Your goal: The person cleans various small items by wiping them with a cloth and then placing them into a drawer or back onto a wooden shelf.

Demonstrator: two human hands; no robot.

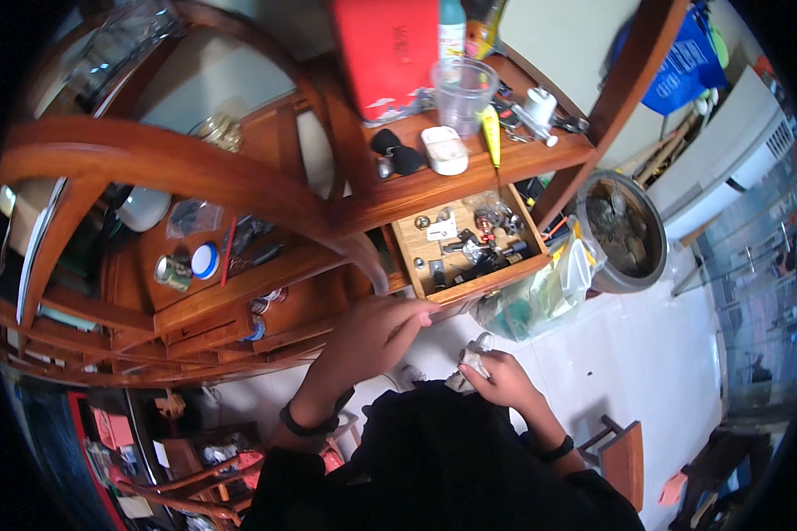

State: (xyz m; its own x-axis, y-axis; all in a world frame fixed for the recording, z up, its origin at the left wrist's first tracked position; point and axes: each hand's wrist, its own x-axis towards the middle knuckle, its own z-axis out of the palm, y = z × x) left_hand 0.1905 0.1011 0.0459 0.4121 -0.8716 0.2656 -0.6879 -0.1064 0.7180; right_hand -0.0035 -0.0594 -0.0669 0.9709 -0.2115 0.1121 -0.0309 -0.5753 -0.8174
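A shallow wooden drawer point(496, 285) is pulled out of the cabinet, with small metal fittings, black parts and a white plate point(441, 225) lying in it. My left hand point(367, 341) is at the drawer's front left corner, its fingers together against the front edge; part of the grip is hidden. Lower and to the right, my right hand point(505, 380) is closed around a crumpled whitish cloth point(463, 378). Something small and shiny point(483, 342) sticks up from that grip, too blurred to name.
On the shelf above the drawer stand a clear plastic cup point(463, 93), a white case point(444, 150), a yellow tool point(491, 133) and a red box point(388, 57). A plastic bag point(540, 296) and a large round pot point(624, 230) sit right of it. A curved wooden rail point(195, 164) crosses the left.
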